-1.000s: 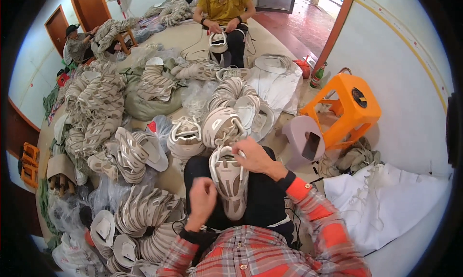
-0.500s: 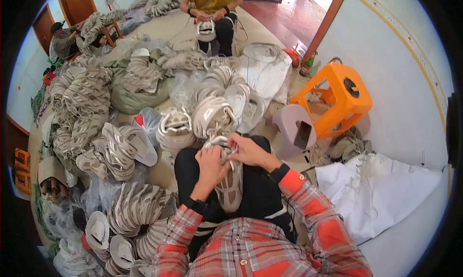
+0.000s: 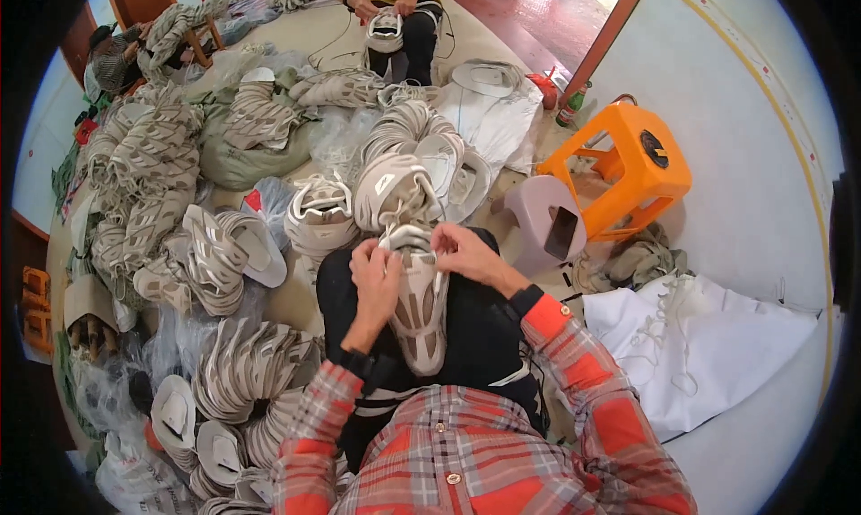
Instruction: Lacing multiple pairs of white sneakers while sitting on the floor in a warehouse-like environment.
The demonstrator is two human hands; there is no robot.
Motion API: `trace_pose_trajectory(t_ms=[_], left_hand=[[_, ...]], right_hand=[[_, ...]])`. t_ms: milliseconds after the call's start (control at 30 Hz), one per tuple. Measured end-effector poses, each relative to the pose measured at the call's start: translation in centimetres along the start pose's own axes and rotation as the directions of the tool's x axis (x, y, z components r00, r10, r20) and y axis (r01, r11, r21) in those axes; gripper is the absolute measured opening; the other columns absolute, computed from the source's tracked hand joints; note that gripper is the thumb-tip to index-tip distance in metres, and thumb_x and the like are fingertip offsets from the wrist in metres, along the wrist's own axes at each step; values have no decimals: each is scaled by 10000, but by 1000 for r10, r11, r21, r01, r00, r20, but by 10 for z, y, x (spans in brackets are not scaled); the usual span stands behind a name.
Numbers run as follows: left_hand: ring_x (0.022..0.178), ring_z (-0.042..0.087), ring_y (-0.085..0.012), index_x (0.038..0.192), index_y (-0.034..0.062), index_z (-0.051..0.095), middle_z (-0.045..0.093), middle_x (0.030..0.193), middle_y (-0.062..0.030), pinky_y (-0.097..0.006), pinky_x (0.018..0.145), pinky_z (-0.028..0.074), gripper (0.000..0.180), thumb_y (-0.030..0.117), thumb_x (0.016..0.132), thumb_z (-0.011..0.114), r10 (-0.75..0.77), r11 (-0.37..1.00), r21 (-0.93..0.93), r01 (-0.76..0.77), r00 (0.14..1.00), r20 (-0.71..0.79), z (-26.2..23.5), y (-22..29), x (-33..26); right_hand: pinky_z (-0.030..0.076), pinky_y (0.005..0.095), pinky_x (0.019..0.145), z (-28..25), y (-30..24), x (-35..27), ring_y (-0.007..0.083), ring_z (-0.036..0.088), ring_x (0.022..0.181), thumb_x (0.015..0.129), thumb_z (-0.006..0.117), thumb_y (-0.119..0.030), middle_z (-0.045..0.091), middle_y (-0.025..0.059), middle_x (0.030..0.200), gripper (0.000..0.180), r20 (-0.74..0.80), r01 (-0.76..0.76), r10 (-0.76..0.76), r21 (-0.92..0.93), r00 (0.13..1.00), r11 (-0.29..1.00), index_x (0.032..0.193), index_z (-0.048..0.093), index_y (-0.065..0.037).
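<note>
A beige and brown shoe upper (image 3: 420, 322) lies on my lap, its toe toward me and its opening away from me. My left hand (image 3: 373, 286) grips its left edge beside the opening, fingers curled. On the opposite edge, my right hand (image 3: 473, 259) pinches with thumb and forefinger; whether a lace is also between the fingertips is too small to tell. Just beyond the opening sits another beige shoe upper (image 3: 395, 190) with a loose lace. To its left stands a similar shoe upper (image 3: 320, 212) with a white-edged opening.
Stacked shoe uppers (image 3: 247, 372) and plastic bags (image 3: 134, 470) crowd my left. A purple stool (image 3: 529, 215) bearing a phone (image 3: 561, 233) and an orange stool (image 3: 641, 188) stand right, near white cloth (image 3: 700, 349). Ahead, a seated person (image 3: 395, 26) handles a shoe.
My hands have moved apart to opposite sides of the shoe's opening, uncovering its middle. The toe now sits slightly farther from me. The view has shifted a little.
</note>
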State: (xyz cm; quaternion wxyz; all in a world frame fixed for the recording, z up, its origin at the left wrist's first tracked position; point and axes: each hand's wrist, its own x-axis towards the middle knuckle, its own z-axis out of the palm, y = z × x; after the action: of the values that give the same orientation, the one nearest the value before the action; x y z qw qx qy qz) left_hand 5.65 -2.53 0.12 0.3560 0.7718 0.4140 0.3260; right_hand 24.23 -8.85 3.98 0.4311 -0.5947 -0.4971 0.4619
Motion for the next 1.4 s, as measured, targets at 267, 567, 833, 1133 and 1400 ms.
trace_pose_trajectory(t_ms=[267, 567, 833, 1133, 1400], left_hand=[[1009, 446, -310, 989, 94, 573, 499, 1030, -127, -440, 879, 314, 356, 292, 696, 611, 361, 884, 107, -456, 808, 466, -34, 41, 29], [974, 483, -236, 1101, 71, 542, 502, 1006, -103, -350, 842, 388, 422, 96, 700, 672, 285, 956, -246, -159, 694, 661, -48, 23, 43], [877, 495, -297, 983, 91, 574, 506, 884, -105, -392, 757, 364, 396, 226, 644, 728, 285, 902, 148, -406, 817, 501, -11, 32, 23], [917, 501, -327, 991, 45, 551, 525, 934, -144, -415, 818, 372, 396, 227, 659, 667, 238, 865, 321, -386, 878, 416, 3, 27, 26], [936, 482, -339, 1240, -15, 372, 472, 1017, -186, -395, 823, 406, 545, 58, 755, 609, 184, 949, 243, -199, 979, 83, -32, 14, -60]], right_hand=[[463, 392, 592, -2, -36, 4, 302, 591, 617, 614, 561, -130, 589, 180, 650, 184, 306, 265, -58, -696, 950, 668, 719, 603, 14], [492, 408, 617, -1, -45, 23, 358, 619, 733, 573, 662, -66, 618, 202, 747, 223, 399, 311, 85, -815, 913, 488, 772, 628, 27], [505, 366, 588, -4, -23, 38, 324, 620, 631, 674, 638, -90, 608, 166, 707, 161, 392, 353, -88, -681, 916, 642, 770, 600, 32], [445, 308, 692, 2, 1, -1, 174, 527, 783, 760, 631, -117, 506, 103, 892, 369, 87, 140, -120, -282, 989, 949, 1083, 488, -11], [458, 405, 696, 7, -3, -127, 338, 531, 820, 776, 588, -133, 543, 151, 884, 154, 410, 213, 52, -574, 911, 791, 875, 532, -28]])
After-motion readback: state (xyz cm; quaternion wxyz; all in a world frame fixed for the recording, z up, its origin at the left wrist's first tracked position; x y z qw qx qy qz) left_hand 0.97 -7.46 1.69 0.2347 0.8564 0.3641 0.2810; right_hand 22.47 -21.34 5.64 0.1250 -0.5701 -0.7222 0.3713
